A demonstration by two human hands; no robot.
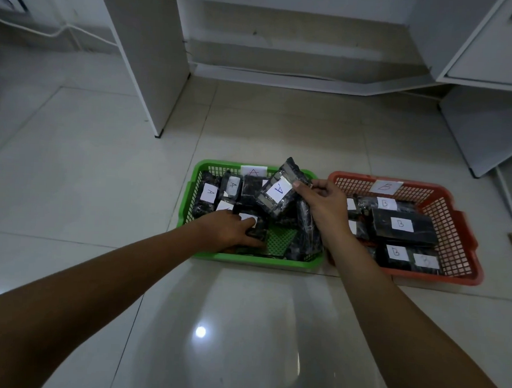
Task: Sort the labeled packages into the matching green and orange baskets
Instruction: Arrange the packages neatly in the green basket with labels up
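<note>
On the shiny tiled floor (101, 171) sit two baskets. The right hand (322, 203) pinches an A package (278, 192) over the green basket (257, 260), where it belongs. The left hand (232, 231) grips another package (254, 228) inside. B packages fill the orange basket (460, 234).

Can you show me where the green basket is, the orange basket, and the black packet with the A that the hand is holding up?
green basket (254, 261): head view, on its near front rim.
orange basket (466, 234): head view, on its right mesh wall.
A packet (278, 192): head view, on its white label.
</note>
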